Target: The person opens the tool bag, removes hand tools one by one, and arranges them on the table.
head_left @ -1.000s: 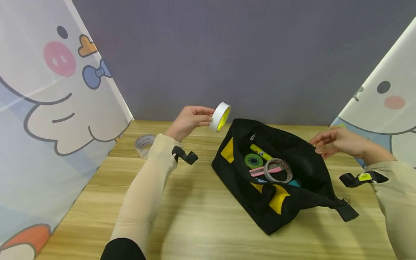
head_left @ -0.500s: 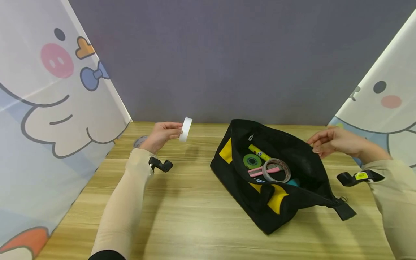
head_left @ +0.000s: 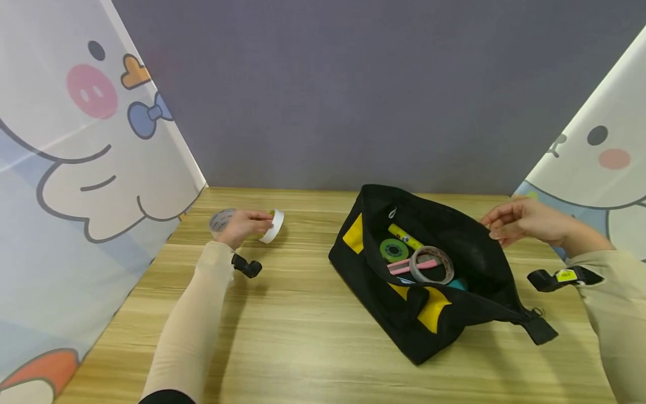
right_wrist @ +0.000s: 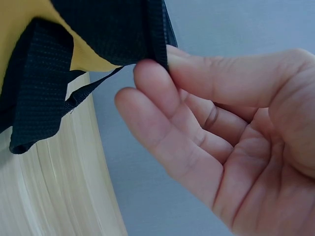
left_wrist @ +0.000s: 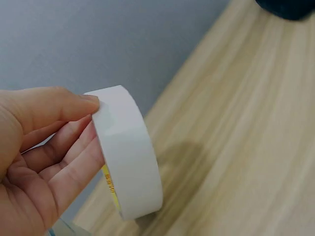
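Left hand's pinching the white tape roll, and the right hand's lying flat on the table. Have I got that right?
Almost: the right hand isn't lying flat; it pinches the black bag's rim, as the right wrist view shows. The left hand does pinch the white tape roll.

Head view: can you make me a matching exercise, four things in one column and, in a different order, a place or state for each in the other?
Things:
1. white tape roll
2. black bag
3. green roll
4. translucent tape roll

Place or state:
A. leftmost of the four in the head view
B. lying inside another of the four
C. pinched by the left hand
D. edge pinched by the right hand

Right pairs: 1-C, 2-D, 3-B, 4-A
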The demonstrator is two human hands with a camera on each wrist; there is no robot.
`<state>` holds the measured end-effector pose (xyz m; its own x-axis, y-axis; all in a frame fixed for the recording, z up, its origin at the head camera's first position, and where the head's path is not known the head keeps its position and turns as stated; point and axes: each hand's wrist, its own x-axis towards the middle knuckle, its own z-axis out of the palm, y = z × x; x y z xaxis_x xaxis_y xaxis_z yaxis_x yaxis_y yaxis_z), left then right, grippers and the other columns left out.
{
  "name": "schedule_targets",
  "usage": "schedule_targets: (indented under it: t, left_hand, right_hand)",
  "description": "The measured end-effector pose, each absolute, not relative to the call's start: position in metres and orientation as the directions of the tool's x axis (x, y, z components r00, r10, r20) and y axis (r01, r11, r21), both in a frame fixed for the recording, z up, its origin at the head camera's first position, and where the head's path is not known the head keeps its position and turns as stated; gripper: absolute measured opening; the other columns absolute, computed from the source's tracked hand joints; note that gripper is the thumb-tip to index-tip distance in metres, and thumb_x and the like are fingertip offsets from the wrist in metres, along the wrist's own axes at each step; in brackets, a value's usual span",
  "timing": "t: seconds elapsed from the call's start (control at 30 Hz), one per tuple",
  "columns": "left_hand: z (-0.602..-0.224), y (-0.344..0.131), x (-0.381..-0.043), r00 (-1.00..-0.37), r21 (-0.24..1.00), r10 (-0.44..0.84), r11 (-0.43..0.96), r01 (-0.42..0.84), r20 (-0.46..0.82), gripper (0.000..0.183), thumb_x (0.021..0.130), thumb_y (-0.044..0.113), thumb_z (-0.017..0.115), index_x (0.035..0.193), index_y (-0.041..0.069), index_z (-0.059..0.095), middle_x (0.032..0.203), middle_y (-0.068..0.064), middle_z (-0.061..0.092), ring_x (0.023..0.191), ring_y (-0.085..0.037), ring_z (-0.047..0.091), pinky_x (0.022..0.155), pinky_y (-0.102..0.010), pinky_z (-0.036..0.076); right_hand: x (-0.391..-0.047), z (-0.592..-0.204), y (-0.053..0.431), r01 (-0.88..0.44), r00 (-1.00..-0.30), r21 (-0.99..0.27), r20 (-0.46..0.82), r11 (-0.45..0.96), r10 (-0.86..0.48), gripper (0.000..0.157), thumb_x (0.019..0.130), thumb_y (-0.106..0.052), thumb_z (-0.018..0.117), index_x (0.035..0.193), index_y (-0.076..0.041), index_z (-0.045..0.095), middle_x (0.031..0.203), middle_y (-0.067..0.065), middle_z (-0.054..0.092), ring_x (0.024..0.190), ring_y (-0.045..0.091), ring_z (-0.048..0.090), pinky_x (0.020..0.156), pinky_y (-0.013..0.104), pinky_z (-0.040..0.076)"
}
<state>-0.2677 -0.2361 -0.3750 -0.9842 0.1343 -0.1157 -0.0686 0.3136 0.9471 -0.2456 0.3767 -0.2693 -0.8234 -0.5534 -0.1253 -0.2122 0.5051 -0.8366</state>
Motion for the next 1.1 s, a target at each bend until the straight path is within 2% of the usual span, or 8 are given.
schedule_targets:
  t: [0.17,0.27,0.4,0.53,0.73,0.9,1.1]
  left_hand:
    - [-0.384,-0.232,-0.271,-0.985,0.933,0.137,0.356,-0.051,-0.105,0.039,0.096,0.008,0.066,0.131,-0.009,0.059,0.139,-0.025,0.052,0.118,-0.032,0.058,0.091,-0.030,0.054]
    - [-0.395,-0.228,-0.278,-0.989,0.912,0.129,0.410,-0.008,-0.067,0.036,0.093,0.006,0.069,0.126,-0.009,0.063,0.133,-0.027,0.056,0.117,-0.037,0.058,0.089,-0.033,0.055]
    - [-0.406,-0.222,-0.282,-0.993,0.861,0.104,0.509,0.003,-0.058,0.031,0.090,0.008,0.074,0.118,-0.004,0.070,0.127,-0.025,0.062,0.114,-0.037,0.060,0.090,-0.040,0.055]
    - [-0.404,-0.219,-0.280,-0.994,0.852,0.080,0.524,-0.020,-0.073,0.029,0.088,0.008,0.075,0.115,-0.004,0.072,0.121,-0.023,0.066,0.109,-0.036,0.063,0.089,-0.041,0.056]
    - [-0.402,-0.219,-0.278,-0.993,0.858,0.065,0.510,-0.054,-0.100,0.031,0.089,0.008,0.074,0.117,-0.005,0.070,0.119,-0.023,0.067,0.104,-0.031,0.066,0.085,-0.034,0.057]
    - [-0.398,-0.218,-0.279,-0.996,0.921,0.035,0.384,-0.067,-0.088,0.035,0.093,0.005,0.069,0.123,-0.011,0.064,0.124,-0.027,0.063,0.105,-0.031,0.066,0.084,-0.029,0.058]
    - [-0.371,-0.199,-0.277,-0.999,0.984,0.003,0.173,-0.036,-0.037,0.042,0.097,0.009,0.065,0.134,-0.009,0.057,0.133,-0.026,0.058,0.118,-0.038,0.060,0.101,-0.043,0.050]
  right_hand:
    - [-0.243,-0.272,0.382,-0.216,-0.829,-0.832,-0.121,0.511,-0.546,0.042,0.094,0.013,0.056,0.107,-0.024,0.072,0.093,-0.001,0.069,0.075,0.018,0.067,0.066,0.033,0.061]
    - [-0.240,-0.273,0.387,-0.226,-0.829,-0.836,-0.105,0.500,-0.550,0.045,0.094,0.014,0.055,0.107,-0.025,0.072,0.094,-0.002,0.068,0.074,0.018,0.067,0.065,0.032,0.060]
    - [-0.238,-0.272,0.391,-0.229,-0.828,-0.844,-0.093,0.486,-0.552,0.048,0.093,0.016,0.054,0.107,-0.026,0.072,0.094,-0.002,0.068,0.074,0.017,0.067,0.064,0.032,0.060]
    - [-0.238,-0.271,0.391,-0.209,-0.822,-0.857,-0.107,0.471,-0.560,0.048,0.093,0.016,0.053,0.106,-0.026,0.072,0.093,-0.002,0.069,0.075,0.017,0.067,0.064,0.032,0.060]
    - [-0.240,-0.269,0.388,-0.191,-0.824,-0.851,-0.132,0.489,-0.551,0.047,0.094,0.014,0.054,0.106,-0.027,0.072,0.093,-0.002,0.068,0.076,0.016,0.067,0.066,0.032,0.061]
    - [-0.243,-0.270,0.381,-0.204,-0.836,-0.829,-0.129,0.521,-0.533,0.040,0.094,0.012,0.057,0.106,-0.023,0.072,0.093,-0.002,0.067,0.075,0.018,0.067,0.066,0.033,0.061]
    - [-0.246,-0.272,0.376,-0.207,-0.824,-0.840,-0.126,0.501,-0.553,0.039,0.093,0.012,0.058,0.106,-0.022,0.073,0.095,-0.002,0.068,0.075,0.019,0.067,0.066,0.035,0.061]
